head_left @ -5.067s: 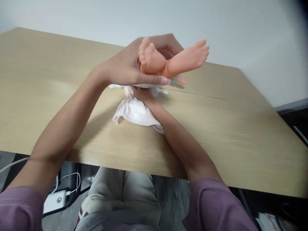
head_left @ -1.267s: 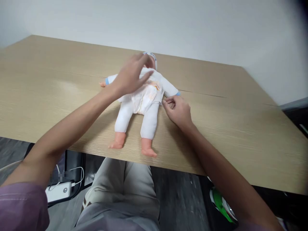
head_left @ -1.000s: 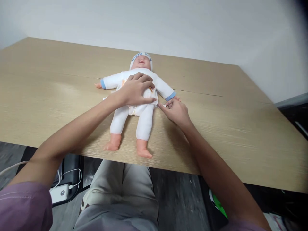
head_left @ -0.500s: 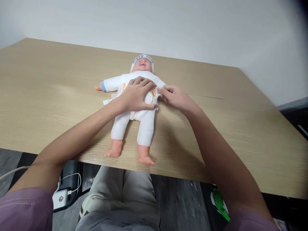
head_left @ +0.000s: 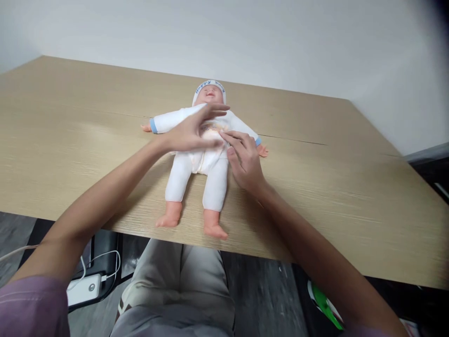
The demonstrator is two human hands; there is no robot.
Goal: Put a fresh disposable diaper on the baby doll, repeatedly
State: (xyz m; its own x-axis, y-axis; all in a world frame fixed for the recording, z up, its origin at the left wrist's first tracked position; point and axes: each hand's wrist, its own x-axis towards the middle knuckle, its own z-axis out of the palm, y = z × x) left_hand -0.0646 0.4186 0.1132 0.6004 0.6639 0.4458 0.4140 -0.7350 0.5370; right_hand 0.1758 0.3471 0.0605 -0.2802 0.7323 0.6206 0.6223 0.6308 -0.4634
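Note:
A baby doll in a white suit and a lettered white cap lies on its back, feet toward me. A white diaper is around its hips, with a coloured print near the waist. Over the doll's belly is my left hand, open, thumb and fingers spread wide apart; it partly hides the diaper's front. My right hand is at the diaper's waist on the right side. Its fingertips lie against the diaper's front, with the thumb apart from them. The left-hand side of the waist is hidden behind my left hand.
The doll lies on a wooden table with a pale wall behind it. Below the near edge, a white power bank with a cable sits at the left. A green and white object is at the lower right.
My right hand has moved inward from beside the doll's waist onto the diaper's front, uncovering the doll's right-side hand. My left hand has lifted and spread its fingers.

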